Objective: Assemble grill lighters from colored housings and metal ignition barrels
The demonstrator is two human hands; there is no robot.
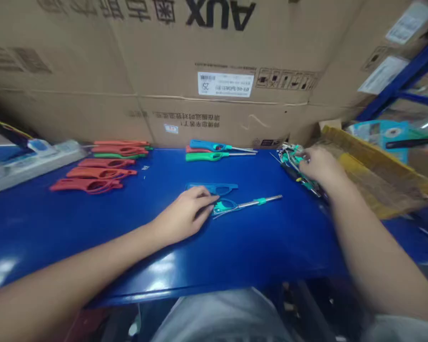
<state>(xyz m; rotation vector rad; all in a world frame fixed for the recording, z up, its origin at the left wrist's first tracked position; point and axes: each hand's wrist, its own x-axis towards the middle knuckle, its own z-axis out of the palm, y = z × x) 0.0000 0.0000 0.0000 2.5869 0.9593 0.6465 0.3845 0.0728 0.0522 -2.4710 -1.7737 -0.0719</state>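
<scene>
On the blue table (92,228), my left hand (194,211) rests on a flat blue lighter shell (214,189), its fingers curled over the shell's lower edge. Just beside those fingertips lies a teal lighter insert with a metal tube (248,204), pointing right. My right hand (319,166) is at the far right of the table, over a tangled heap of lighter parts (292,159) with teal and metal pieces. Its fingertips touch the heap, and the hand hides part of it.
Red lighter shells and a green one (103,161) lie at the far left. Blue, red and green utility lighters (217,151) lie along the back edge. Large cardboard cartons (217,80) stand behind the table, and folded yellowish cardboard (374,166) lies to the right.
</scene>
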